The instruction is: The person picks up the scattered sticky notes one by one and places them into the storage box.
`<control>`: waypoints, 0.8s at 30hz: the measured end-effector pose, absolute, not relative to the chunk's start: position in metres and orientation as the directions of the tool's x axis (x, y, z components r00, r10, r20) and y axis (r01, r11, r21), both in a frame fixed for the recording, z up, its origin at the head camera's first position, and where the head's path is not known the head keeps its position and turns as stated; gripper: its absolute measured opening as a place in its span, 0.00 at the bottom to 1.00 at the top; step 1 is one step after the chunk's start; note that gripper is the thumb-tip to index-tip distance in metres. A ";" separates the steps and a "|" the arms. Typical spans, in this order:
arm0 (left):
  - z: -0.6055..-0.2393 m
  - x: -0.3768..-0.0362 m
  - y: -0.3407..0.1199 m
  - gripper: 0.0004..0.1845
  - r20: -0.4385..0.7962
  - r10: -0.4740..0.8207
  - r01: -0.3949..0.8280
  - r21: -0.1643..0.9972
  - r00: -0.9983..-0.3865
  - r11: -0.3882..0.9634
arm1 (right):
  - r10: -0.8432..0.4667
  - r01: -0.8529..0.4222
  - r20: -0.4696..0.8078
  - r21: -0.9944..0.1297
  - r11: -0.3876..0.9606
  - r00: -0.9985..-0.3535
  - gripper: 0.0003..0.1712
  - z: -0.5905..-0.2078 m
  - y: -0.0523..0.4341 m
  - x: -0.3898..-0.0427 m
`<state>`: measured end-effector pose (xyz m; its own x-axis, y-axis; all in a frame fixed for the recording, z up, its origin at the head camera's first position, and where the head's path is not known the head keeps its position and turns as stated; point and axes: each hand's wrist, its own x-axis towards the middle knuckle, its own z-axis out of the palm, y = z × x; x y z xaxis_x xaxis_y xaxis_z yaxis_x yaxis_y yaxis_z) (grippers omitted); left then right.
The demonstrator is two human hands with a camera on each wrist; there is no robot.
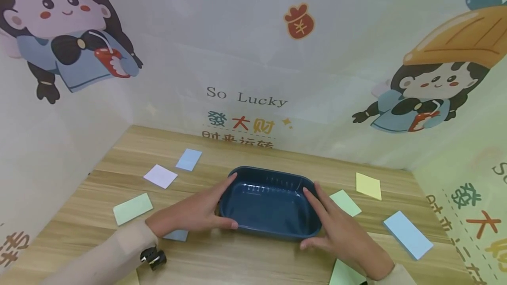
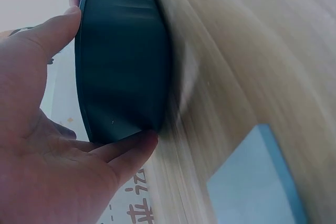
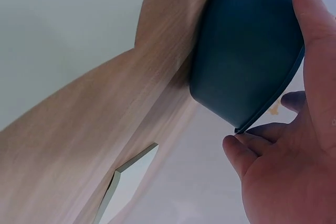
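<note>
Resting at the centre of the wooden table (image 1: 253,258), the dark blue tray (image 1: 269,208) sat level and empty between our two hands. Our left hand (image 1: 194,214) lay against its short wall at nine o'clock, fingers straight along the rim and the thumb (image 2: 128,153) pressed to the near corner; nothing curled over the edge. Our right hand (image 1: 340,232) mirrored it at three o'clock, fingers extended up the outer wall and the thumb at the near corner, so the tray was squeezed between flat hands rather than gripped. We judged that such a hold wanted even pressure from both sides and low contact on the walls, since a smooth plastic shell could slip or tip if one side pushed harder. Around it, coloured paper slips lay scattered: a pale blue slip (image 1: 189,159) and a white slip (image 1: 160,176) at eleven o'clock, a green slip (image 1: 132,208) at nine, a yellow slip (image 1: 368,185) at two, and a long blue slip (image 1: 408,235) at four. Cartoon-printed backdrop panels (image 1: 245,56) walled in the table on three sides.
</note>
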<state>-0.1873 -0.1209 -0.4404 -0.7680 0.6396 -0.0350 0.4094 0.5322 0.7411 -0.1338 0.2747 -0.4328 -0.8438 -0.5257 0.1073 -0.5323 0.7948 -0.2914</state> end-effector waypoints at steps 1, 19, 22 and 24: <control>-0.440 -0.188 -0.120 0.67 -0.037 0.638 0.410 0.738 -0.769 0.536 | -0.524 -0.530 0.104 -0.294 0.796 -0.845 0.70 -0.432 0.275 -0.135; -0.436 -0.204 -0.117 0.69 -0.068 0.626 0.410 0.700 -0.777 0.585 | -0.552 -0.568 0.144 -0.309 0.763 -0.821 0.70 -0.433 0.276 -0.152; -0.436 -0.205 -0.117 0.69 -0.061 0.625 0.411 0.703 -0.778 0.580 | -0.557 -0.571 0.144 -0.317 0.757 -0.818 0.70 -0.431 0.276 -0.153; -0.436 -0.205 -0.117 0.69 -0.054 0.627 0.414 0.707 -0.777 0.573 | -0.556 -0.567 0.137 -0.326 0.757 -0.820 0.70 -0.430 0.277 -0.154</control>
<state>-0.2053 -0.1166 -0.4359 -0.7771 0.6271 -0.0536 0.4137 0.5731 0.7074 -0.1538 0.2770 -0.4299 -0.8201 -0.5557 0.1367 -0.5669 0.7565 -0.3259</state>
